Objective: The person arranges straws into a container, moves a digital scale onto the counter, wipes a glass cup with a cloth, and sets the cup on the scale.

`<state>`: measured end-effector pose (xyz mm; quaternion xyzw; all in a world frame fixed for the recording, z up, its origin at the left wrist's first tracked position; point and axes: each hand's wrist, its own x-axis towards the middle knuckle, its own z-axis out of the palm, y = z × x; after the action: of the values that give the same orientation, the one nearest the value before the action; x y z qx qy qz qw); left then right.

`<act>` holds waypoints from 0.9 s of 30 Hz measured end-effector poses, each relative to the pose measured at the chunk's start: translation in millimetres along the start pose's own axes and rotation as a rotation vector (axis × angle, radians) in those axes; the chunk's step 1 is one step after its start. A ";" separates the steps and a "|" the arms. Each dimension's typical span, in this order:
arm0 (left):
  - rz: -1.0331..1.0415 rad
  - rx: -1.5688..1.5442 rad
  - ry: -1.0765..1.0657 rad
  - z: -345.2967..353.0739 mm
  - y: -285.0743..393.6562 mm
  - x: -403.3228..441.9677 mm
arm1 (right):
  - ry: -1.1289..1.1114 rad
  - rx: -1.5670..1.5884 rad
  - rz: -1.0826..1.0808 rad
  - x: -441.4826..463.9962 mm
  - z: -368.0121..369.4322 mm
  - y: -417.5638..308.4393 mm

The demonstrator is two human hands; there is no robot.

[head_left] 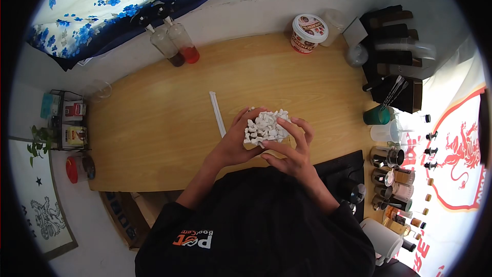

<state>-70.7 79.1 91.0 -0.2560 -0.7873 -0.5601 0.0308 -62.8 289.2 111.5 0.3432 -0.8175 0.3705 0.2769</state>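
A container heaped with small white pieces (266,127) is held up above the wooden table, close to my body. My left hand (234,141) is wrapped round its left side. The fingers of my right hand (294,149) are spread and curved over its right side, with fingertips touching the white pieces and the rim. Most of the container's wall is hidden by my hands. Just left of it, a long white paper-wrapped stick or straw (217,114) lies on the wooden table (154,123).
Two glass bottles (177,43) stand at the back left, a white and red tub (309,33) at the back right. A green cup (376,115), jars and bottles line the right edge. A black rack (69,120) stands at the left, above a red-lidded jar (72,170).
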 end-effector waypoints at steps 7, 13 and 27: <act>-0.037 -0.196 0.113 18.0 -9.6 -0.2 | 0.195 0.552 0.326 18.1 9.7 -13.8; -0.027 -0.024 0.274 26.9 -2.6 9.8 | -0.160 0.216 0.119 14.4 8.7 -10.8; 0.035 0.217 0.189 20.2 -9.2 -2.3 | -0.247 -0.020 -0.027 36.4 -10.8 -25.2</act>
<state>-67.9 94.1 74.8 -0.2108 -0.8322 -0.4928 0.1419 -63.6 272.5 153.9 0.3944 -0.8444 0.3135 0.1823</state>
